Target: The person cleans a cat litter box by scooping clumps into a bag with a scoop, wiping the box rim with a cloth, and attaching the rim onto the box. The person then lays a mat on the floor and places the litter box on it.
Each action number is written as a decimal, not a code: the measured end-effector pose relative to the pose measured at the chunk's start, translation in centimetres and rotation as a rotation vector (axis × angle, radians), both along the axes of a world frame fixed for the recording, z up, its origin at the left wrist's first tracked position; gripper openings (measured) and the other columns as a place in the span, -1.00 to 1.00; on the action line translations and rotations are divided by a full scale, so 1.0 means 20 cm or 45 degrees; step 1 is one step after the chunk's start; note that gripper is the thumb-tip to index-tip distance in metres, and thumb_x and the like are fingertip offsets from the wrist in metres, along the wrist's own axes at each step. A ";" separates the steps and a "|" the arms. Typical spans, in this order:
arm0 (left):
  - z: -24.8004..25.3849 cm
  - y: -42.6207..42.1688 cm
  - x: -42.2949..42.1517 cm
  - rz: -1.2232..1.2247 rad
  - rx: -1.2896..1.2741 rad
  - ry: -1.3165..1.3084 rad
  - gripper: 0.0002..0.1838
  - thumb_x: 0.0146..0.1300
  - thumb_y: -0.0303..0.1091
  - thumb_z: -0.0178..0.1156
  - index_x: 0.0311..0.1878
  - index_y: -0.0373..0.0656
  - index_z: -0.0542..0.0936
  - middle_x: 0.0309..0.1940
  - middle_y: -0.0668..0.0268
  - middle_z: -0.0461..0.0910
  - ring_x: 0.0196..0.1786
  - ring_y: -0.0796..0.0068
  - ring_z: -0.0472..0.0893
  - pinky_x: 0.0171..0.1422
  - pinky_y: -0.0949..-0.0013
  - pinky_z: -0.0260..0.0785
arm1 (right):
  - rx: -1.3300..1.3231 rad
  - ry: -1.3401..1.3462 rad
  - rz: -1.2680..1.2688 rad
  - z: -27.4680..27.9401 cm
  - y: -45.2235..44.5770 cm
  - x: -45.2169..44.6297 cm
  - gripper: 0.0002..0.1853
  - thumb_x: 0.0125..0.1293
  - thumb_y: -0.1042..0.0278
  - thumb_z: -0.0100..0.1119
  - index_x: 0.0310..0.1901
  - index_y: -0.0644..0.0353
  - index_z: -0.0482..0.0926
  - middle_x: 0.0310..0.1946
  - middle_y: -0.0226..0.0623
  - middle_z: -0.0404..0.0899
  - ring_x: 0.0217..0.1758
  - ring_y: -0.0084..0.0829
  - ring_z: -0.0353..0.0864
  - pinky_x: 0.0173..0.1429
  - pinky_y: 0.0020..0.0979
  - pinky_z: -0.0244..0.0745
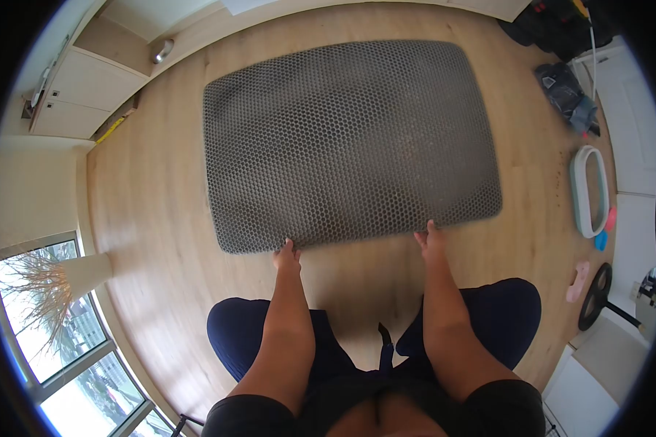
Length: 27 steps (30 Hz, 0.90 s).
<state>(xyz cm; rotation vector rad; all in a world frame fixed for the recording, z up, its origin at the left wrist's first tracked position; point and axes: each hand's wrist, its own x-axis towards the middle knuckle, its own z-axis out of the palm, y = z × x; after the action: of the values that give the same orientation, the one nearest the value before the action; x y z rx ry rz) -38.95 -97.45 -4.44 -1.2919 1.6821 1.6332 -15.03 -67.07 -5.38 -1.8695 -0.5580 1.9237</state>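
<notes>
A large grey mat with a honeycomb pattern and rounded corners lies on the wooden floor in front of my bent knees. At its near edge, left of the middle, my left hand pinches the rim between thumb and fingers. Further right, my right hand is at the same near edge, its thumb and fingertips touching the rim. The surface of the mat looks slightly wavy.
On the right stand a white and grey oval tub, a pink object and a black round base. A dark bag lies at upper right. A vase with dry branches is by the left window.
</notes>
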 end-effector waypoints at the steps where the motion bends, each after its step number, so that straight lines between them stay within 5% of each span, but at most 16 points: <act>1: 0.00 0.00 0.00 -0.010 -0.005 0.007 -0.42 0.13 -0.47 0.28 0.17 -0.26 0.21 0.05 0.11 0.37 0.01 0.22 0.47 0.02 0.19 0.43 | 0.044 0.023 0.009 0.01 0.00 0.00 -0.48 0.29 0.29 0.13 0.19 0.29 0.19 -0.01 -0.12 0.36 -0.11 -0.24 0.47 -0.10 -0.31 0.68; 11: 0.03 -0.03 -0.06 -0.390 0.053 -0.040 -0.61 0.26 -0.38 0.16 0.09 -0.32 0.34 -0.08 0.09 0.41 -0.07 0.19 0.51 -0.09 0.30 0.56 | 0.063 -0.188 -0.046 0.15 -0.02 -0.10 -0.53 0.27 0.24 0.17 0.07 0.39 0.30 -0.16 -0.16 0.38 -0.18 -0.29 0.46 -0.11 -0.31 0.68; 20: -0.01 0.06 -0.09 -0.441 -0.247 -0.230 -0.63 0.30 -0.22 0.11 0.01 -0.30 0.36 -0.21 0.07 0.34 -0.28 0.28 0.42 -0.21 0.29 0.53 | 0.146 -0.249 -0.008 0.18 -0.02 -0.14 -0.44 0.26 0.32 0.16 0.17 0.47 0.18 0.06 0.07 0.31 -0.02 -0.16 0.47 -0.12 -0.28 0.69; 23: -0.01 0.02 -0.09 -0.429 -0.290 -0.191 -0.57 0.23 -0.18 0.19 -0.01 -0.29 0.32 -0.03 0.00 0.30 -0.16 0.21 0.44 -0.12 0.17 0.52 | 0.152 -0.420 -0.159 0.08 -0.01 -0.15 -0.29 0.17 0.29 0.26 0.20 0.54 0.12 0.16 0.14 0.24 0.13 -0.04 0.37 0.11 -0.11 0.53; 26: 0.13 0.16 -0.06 -0.526 -0.717 -0.101 -0.32 0.10 -0.12 0.30 0.13 -0.27 0.20 0.11 -0.05 0.24 0.01 0.12 0.42 0.02 0.05 0.46 | 0.527 -1.265 0.367 -0.02 0.00 -0.05 -0.21 0.02 0.27 0.39 0.18 0.52 0.19 0.14 0.19 0.26 0.27 0.04 0.19 0.31 -0.06 0.18; 27: 0.23 0.24 -0.03 -0.488 -0.870 -0.101 -0.22 0.04 -0.10 0.34 0.18 -0.25 0.13 0.16 -0.05 0.20 0.07 0.10 0.40 0.07 0.04 0.43 | 0.483 -1.240 0.326 0.15 0.07 -0.07 -0.26 0.01 0.30 0.39 0.17 0.46 0.24 0.12 0.20 0.30 0.35 0.06 0.07 0.33 -0.02 0.09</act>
<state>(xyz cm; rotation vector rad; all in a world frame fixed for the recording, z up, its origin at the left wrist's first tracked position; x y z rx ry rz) -39.63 -92.59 0.08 -1.1774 2.3634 0.7968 -16.47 -65.69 -2.43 -2.4398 -1.3757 0.7884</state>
